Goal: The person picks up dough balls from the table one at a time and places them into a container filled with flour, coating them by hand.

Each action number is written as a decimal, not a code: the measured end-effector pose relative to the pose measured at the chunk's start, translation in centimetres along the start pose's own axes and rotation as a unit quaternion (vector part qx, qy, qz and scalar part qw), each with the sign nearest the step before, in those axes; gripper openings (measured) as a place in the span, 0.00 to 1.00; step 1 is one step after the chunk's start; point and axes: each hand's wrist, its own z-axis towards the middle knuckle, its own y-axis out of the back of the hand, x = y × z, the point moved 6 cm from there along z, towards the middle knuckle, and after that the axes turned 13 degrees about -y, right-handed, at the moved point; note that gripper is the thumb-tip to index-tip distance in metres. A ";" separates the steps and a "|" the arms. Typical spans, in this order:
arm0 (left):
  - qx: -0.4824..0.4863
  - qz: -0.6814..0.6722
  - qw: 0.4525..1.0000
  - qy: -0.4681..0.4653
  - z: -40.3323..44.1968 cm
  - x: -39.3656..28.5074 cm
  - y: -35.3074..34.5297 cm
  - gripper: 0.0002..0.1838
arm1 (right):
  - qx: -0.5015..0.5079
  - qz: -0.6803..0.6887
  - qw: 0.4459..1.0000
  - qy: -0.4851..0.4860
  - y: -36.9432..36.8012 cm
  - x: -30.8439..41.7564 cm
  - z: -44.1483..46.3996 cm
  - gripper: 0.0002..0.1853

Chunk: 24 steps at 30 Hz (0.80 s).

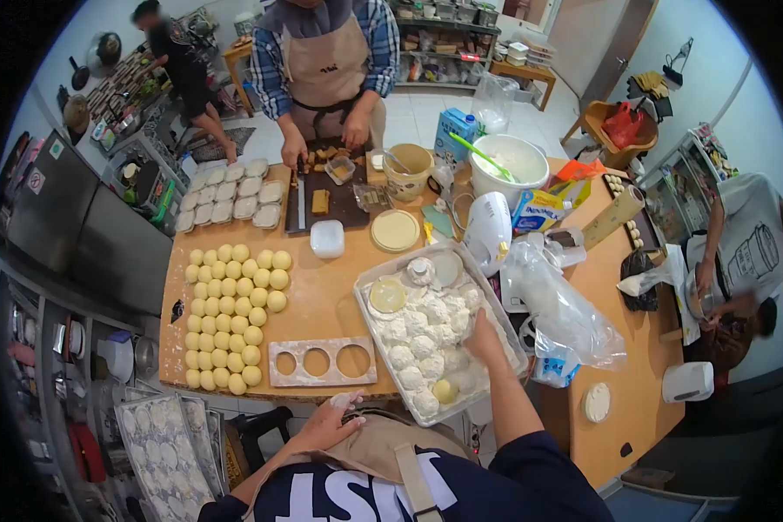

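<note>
My left hand (331,423) is at the table's near edge, palm partly up, fingers apart and dusted with white, holding nothing. My right hand (487,341) reaches into the right side of a white tray (514,350) and touches the white powder there; its fingertips are hidden. Several powder-coated dough balls (423,346) fill the tray. A yellowish round disc (388,296) lies at its upper left, and a less coated yellow ball (445,391) sits near its lower end. Left of the tray lies a wooden board with three round holes (317,362).
Rows of yellow dough balls (224,322) cover the table's left side. Across the table, a person in an apron (331,65) works at a dark tray (335,204). A hand mixer (487,228), a white bucket (520,187) and a plastic bag (565,304) stand to the right.
</note>
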 end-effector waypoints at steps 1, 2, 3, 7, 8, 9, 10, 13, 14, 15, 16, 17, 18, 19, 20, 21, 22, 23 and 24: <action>0.005 0.003 1.000 0.009 0.0 -0.3 0.0 0.32 | -0.007 0.037 0.999 0.014 1.1 -0.2 0.6 0.32; -0.011 0.024 0.999 -0.017 0.0 -0.3 0.0 0.31 | -0.015 0.074 0.997 0.028 2.2 -0.4 1.0 0.30; -0.011 0.020 1.000 -0.013 -0.1 -0.2 -0.1 0.31 | 0.022 0.112 0.993 0.016 2.7 -1.0 1.2 0.26; -0.015 0.015 1.000 -0.016 -0.1 -0.1 -0.4 0.31 | 0.221 0.241 0.944 0.033 6.2 1.8 -2.6 0.16; -0.017 0.016 1.000 -0.021 -0.1 -0.2 -0.5 0.31 | 0.271 0.215 0.937 0.043 6.3 2.8 -4.5 0.15; -0.015 0.017 0.999 -0.024 -0.1 -0.3 -0.6 0.31 | 0.321 0.188 0.927 0.054 5.7 3.5 -6.0 0.15; -0.014 0.018 0.999 -0.026 0.0 -0.5 -0.6 0.31 | 0.314 0.170 0.933 0.050 5.1 3.3 -6.7 0.15; -0.010 0.011 1.000 -0.028 0.2 -0.7 -1.2 0.31 | 0.308 0.106 0.943 0.060 3.5 3.1 -8.7 0.15; -0.008 0.009 1.000 -0.028 0.2 -0.7 -1.4 0.31 | 0.314 0.079 0.943 0.079 3.1 3.4 -9.4 0.15; -0.005 0.006 0.999 -0.035 0.4 -0.8 -1.5 0.31 | 0.319 0.054 0.941 0.098 2.8 3.7 -10.0 0.15; -0.002 0.004 0.999 -0.042 0.5 -0.9 -1.6 0.31 | 0.306 0.015 0.948 0.089 2.5 3.6 -10.3 0.17; 0.000 0.002 0.999 -0.049 0.6 -1.0 -1.8 0.30 | 0.281 0.018 0.955 0.097 2.6 3.7 -10.4 0.16; 0.002 0.009 0.999 -0.050 0.5 -1.2 -2.0 0.30 | 0.255 0.021 0.961 0.106 2.8 3.8 -10.6 0.16; 0.004 0.016 0.999 -0.052 0.6 -1.4 -2.2 0.30 | 0.228 0.023 0.967 0.115 3.1 3.8 -10.9 0.15; 0.005 0.024 0.998 -0.054 0.6 -1.6 -2.2 0.30 | 0.217 -0.002 0.966 0.139 2.3 3.6 -11.0 0.14; 0.007 0.026 0.998 -0.058 0.6 -1.7 -2.3 0.30 | 0.206 -0.026 0.964 0.164 0.8 3.1 -11.0 0.14; 0.008 0.027 0.998 -0.061 0.7 -1.7 -2.4 0.30 | 0.196 -0.050 0.961 0.189 0.1 3.3 -11.5 0.13; 0.008 0.028 0.998 -0.063 0.6 -1.8 -2.5 0.29 | 0.178 -0.090 0.961 0.193 -0.6 3.2 -12.2 0.13; 0.010 0.032 0.998 -0.061 0.5 -1.9 -2.6 0.29 | 0.159 -0.131 0.958 0.197 -0.8 3.7 -13.1 0.13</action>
